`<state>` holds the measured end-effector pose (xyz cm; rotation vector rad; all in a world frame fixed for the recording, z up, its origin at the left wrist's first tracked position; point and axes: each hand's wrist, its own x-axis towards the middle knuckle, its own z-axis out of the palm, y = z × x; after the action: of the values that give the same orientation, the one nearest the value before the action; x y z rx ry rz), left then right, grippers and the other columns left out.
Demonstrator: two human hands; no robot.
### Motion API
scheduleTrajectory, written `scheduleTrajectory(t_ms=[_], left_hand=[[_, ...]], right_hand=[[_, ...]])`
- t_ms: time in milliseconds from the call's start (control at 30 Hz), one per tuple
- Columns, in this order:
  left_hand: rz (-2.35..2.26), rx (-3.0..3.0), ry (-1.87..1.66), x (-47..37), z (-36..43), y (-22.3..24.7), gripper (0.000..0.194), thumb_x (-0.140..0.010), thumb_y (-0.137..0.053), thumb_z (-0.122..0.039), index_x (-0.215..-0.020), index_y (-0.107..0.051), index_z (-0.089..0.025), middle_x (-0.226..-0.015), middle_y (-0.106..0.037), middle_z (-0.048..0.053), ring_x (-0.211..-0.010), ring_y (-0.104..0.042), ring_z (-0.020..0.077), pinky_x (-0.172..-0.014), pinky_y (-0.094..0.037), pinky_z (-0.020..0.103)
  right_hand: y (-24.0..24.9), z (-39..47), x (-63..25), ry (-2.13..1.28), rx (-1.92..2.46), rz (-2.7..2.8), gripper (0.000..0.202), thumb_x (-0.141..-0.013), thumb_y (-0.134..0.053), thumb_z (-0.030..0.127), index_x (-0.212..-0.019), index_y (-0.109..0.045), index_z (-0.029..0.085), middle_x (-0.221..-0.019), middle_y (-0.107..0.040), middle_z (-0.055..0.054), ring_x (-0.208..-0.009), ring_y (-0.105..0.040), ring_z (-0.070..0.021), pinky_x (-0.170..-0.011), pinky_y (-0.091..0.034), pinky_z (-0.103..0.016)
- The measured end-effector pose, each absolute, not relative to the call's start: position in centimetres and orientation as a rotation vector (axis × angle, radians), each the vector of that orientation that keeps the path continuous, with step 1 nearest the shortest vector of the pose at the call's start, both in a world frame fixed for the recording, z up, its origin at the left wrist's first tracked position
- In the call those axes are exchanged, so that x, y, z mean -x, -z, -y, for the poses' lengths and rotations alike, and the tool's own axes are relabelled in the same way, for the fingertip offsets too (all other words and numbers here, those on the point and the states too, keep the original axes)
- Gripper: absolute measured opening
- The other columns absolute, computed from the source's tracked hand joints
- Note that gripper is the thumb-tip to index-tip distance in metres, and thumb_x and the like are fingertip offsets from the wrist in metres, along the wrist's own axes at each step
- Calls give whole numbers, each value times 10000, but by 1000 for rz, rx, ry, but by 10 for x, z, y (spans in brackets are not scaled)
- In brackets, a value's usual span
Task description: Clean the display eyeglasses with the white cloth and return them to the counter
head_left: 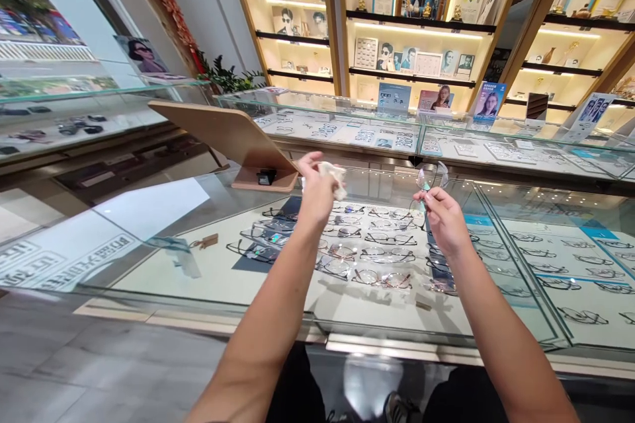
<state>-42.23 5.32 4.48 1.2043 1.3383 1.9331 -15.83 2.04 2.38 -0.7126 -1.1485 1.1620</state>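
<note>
My left hand [317, 182] grips a crumpled cream cloth [333, 178] above the glass display case, to the right of a wooden-framed mirror. To its right, my right hand [441, 211] pinches a pair of clear glasses [432, 177] between thumb and fingers, with the lenses raised above the hand. The cloth and the glasses are apart. Under the glass top [278, 294] lie rows of eyeglasses [389, 238], between and below my hands.
The tilted wooden mirror [228, 129] stands on the case at the left. A small brown tag [206, 241] lies left of the eyeglass rows. Another glass case [347, 106] runs behind, with advertising cards on it and lit shelves [421, 26] beyond.
</note>
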Motion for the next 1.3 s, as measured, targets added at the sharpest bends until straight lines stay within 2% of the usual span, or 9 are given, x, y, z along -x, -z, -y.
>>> scheduleTrajectory(t_ms=[67,167,333,467,567,833,1000,1133,1300], left_hand=[[-1048,-1108,-1683,401,-48,-42,668,-705,-573,-68,-1302,-368,-287,-1118,-596,49,-888,-691,188,-715,-581,291],[-843,-1012,-1411,379,-41,-36,654,-680,-623,-64,-1263,-403,-262,-970,-610,-3,-723,-660,144,-653,-550,268],[-728,-1060,-1166,360,-33,-25,492,-700,-858,-238,-1111,-599,-163,-879,-668,6,-678,-632,122,-634,-501,247],[-744,-1073,-1089,351,-32,-16,560,-609,-984,-407,-1007,-709,-123,-843,-698,22,-678,-594,98,-658,-479,238],[-791,-1069,-1118,348,-32,-11,595,-561,-1004,-470,-973,-710,-157,-878,-708,16,-727,-616,120,-686,-503,264],[-869,-1136,-1168,346,-34,-10,630,-531,-1006,-555,-896,-678,-160,-710,-629,-37,-590,-483,71,-554,-371,214],[-712,-1057,-1109,345,-32,-12,723,-491,-1011,-626,-905,-632,-171,-751,-659,-30,-642,-578,93,-617,-472,222],[-660,-1068,-1063,345,-27,-15,702,-555,-992,-639,-935,-629,-173,-762,-655,-29,-650,-592,96,-629,-498,219],[-654,-1100,-1024,343,-22,-18,696,-556,-993,-641,-918,-619,-179,-588,-534,-87,-514,-477,69,-520,-368,192]], right_hand=[[-24,-19,158,-1160,711,1147,338,-715,-905,488,-763,-656,265,-896,-758,-9,-971,-664,-205,-993,-480,-374],[-26,-17,159,-1155,708,1146,334,-709,-906,484,-750,-660,260,-890,-755,-12,-948,-659,-198,-975,-478,-367],[-27,-15,161,-1160,699,1149,353,-705,-905,505,-756,-661,255,-870,-759,-19,-960,-670,-204,-986,-477,-367],[-28,-13,163,-1190,694,1139,371,-697,-920,506,-747,-651,255,-853,-764,-9,-942,-665,-187,-969,-482,-341],[-29,-11,164,-1200,687,1139,367,-700,-918,502,-748,-653,253,-866,-769,-13,-927,-662,-182,-941,-494,-332],[-29,-10,166,-1164,684,1216,360,-727,-910,527,-758,-670,261,-896,-780,-13,-946,-668,-194,-947,-492,-341],[-26,-12,165,-1146,705,1193,376,-726,-907,554,-768,-672,264,-907,-780,-11,-934,-662,-194,-945,-500,-348],[-22,-13,168,-1190,715,1188,401,-696,-922,572,-774,-678,263,-934,-783,-17,-993,-682,-212,-967,-512,-354],[-18,-11,178,-1240,707,1173,436,-631,-965,577,-753,-692,260,-1055,-777,-9,-1050,-686,-198,-995,-516,-324]])
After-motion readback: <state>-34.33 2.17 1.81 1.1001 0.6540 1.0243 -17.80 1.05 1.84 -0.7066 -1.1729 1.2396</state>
